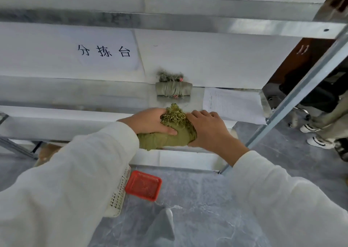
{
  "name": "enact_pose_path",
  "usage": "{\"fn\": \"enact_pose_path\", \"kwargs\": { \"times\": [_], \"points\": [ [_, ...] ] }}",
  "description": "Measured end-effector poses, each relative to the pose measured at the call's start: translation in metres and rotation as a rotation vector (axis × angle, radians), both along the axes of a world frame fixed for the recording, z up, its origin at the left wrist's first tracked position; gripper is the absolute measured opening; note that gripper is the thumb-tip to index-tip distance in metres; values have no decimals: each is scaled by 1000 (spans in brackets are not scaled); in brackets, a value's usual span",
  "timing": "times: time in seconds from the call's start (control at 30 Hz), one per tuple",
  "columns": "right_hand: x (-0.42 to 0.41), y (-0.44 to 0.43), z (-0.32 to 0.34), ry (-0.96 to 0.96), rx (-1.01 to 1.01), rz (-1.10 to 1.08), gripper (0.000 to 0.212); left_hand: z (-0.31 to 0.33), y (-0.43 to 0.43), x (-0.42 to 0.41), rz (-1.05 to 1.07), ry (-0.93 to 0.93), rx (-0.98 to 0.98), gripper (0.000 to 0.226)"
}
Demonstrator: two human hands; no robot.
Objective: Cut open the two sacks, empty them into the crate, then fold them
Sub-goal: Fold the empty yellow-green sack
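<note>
On the bench (84,94) | left grip (150,121) and right grip (209,129) clasped green sack (169,138) | grey sack (173,89) at 12 o'clock | fold seemed best pressed flat, tight

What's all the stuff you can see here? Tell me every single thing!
shelf: one, silver metal, across the middle
green sack: one, olive with a frayed end, held at the shelf's front edge
grey sack: one, grey-green, folded, on the shelf behind the green sack
sign: one, white with black characters, on the left
printed sheet: one, white, on the right
red basket: one, on the grey floor
white crate: one, lattice-sided, left of the red basket
shoes: two, white, another person's, far right
left hand: grips the green sack
right hand: holds its frayed end
</note>
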State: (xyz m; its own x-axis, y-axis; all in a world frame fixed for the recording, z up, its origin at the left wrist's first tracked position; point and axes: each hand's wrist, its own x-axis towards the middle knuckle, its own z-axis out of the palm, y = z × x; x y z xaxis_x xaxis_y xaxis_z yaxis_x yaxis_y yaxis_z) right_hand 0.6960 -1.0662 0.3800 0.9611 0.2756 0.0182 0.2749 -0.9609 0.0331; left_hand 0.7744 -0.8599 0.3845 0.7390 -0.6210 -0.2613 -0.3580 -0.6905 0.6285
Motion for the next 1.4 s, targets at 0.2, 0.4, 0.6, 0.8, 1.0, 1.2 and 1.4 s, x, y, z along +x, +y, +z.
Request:
{"fn": "enact_pose_path", "kwargs": {
  "times": [0.2, 0.4, 0.6, 0.8, 1.0, 1.2, 1.4],
  "points": [
    [124, -8, -13, 175, 80, -138, 84, -36, -6, 108, 25, -409, 41, 68],
    [224, -14, -49, 302, 260, -232, 74, -82, -13, 179, -85, -734, 205, 93],
    [279, -15, -83, 242, 145, -226, 84, -123, -17, 222, 16, -823, 278, 75],
    [306, -8, -93, 124, 2, -265, 82, -134, -33, 254, 73, -674, 260, 69],
    [288, 1, -94, 67, 49, -253, 88, -127, -35, 238, 154, -628, 231, 73],
    [241, 4, -93, 29, -10, -197, 138, -113, -19, 208, 198, -684, 170, 90],
    [213, 16, -83, -57, -69, -234, 137, -103, -12, 175, 184, -739, 216, 105]
  ]
}}
